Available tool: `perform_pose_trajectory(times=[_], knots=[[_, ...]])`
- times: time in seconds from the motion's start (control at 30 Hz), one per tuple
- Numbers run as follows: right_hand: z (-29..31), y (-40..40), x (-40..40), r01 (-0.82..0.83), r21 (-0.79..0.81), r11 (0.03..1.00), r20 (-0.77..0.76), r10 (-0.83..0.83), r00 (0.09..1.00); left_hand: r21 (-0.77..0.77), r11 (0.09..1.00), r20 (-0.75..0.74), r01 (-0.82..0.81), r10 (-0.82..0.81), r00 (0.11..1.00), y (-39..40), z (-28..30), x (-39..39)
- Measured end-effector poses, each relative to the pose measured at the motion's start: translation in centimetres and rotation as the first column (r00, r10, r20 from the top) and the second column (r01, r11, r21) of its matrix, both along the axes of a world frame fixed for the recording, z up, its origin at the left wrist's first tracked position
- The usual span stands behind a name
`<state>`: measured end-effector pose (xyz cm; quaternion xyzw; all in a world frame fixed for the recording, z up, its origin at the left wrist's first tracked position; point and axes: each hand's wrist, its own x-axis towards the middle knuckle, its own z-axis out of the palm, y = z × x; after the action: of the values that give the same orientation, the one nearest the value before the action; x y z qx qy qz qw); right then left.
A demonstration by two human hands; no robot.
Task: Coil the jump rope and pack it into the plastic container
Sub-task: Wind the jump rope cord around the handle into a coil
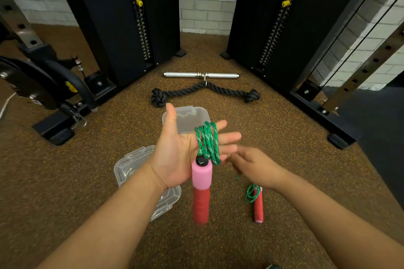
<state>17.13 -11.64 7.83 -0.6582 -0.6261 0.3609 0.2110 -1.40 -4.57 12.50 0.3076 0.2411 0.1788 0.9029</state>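
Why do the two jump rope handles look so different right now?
The near handle hangs from the green rope wound around the left hand's fingers; the far handle lies on the floor. The near handle looks bigger, being closer to the camera. Its black cap end points up; the far handle's rope end has a small loose loop. Both are red with pink.

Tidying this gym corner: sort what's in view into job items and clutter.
Job: green jump rope wound around left hand; hanging handle; second handle on floor; right hand; plastic container; clear lid.

Clutter: black triceps rope; steel bar.
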Motion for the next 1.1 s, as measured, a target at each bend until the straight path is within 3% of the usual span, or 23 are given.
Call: perform_pose_trajectory(times=[0.1,0.23,0.37,0.47,0.63,0.73,0.83,0.93,1.1], knots=[[0.4,-0.4,-1.2,-0.138,-0.014,0.99,0.269,0.136,0.953,0.002,0.992,0.016,-0.129,0.129,0.992,0.3,-0.4,0.1],[0.8,-1.1,-2.1,-0.259,0.053,0.964,0.33,0.228,0.916,0.028,0.97,0.025,-0.243,0.243,0.97,0.8,-0.7,-0.3],[2.2,-1.3,-2.9,-0.282,0.131,0.95,0.172,0.259,0.951,0.153,0.968,-0.096,-0.2,0.216,0.972,1.0,-1.0,-0.2],[3.4,-0.8,-2.5,-0.212,0.201,0.956,0.027,0.211,0.977,0.31,0.948,-0.238,-0.067,0.145,0.96,0.7,-0.9,0.1],[5.1,0.0,-1.2,-0.051,0.229,0.972,-0.215,0.102,0.971,0.447,0.868,-0.379,0.217,-0.036,0.925,0.1,-1.3,0.2],[5.6,0.7,-0.2,0.028,0.203,0.979,-0.223,0.018,0.975,0.461,0.796,-0.452,0.393,-0.171,0.876,-0.5,-0.9,0.3],[4.7,1.3,0.1,0.085,0.203,0.975,-0.206,-0.042,0.978,0.445,0.765,-0.437,0.466,-0.268,0.859,-1.2,-0.1,0.2],[3.6,1.7,-0.2,0.124,0.175,0.977,-0.272,-0.073,0.96,0.475,0.766,-0.442,0.432,-0.217,0.871,-1.2,0.3,-0.1],[2.7,1.3,-0.2,0.124,-0.02,0.992,-0.502,-0.117,0.857,0.416,0.904,-0.314,0.096,0.044,0.948,-0.3,0.4,-0.5]])
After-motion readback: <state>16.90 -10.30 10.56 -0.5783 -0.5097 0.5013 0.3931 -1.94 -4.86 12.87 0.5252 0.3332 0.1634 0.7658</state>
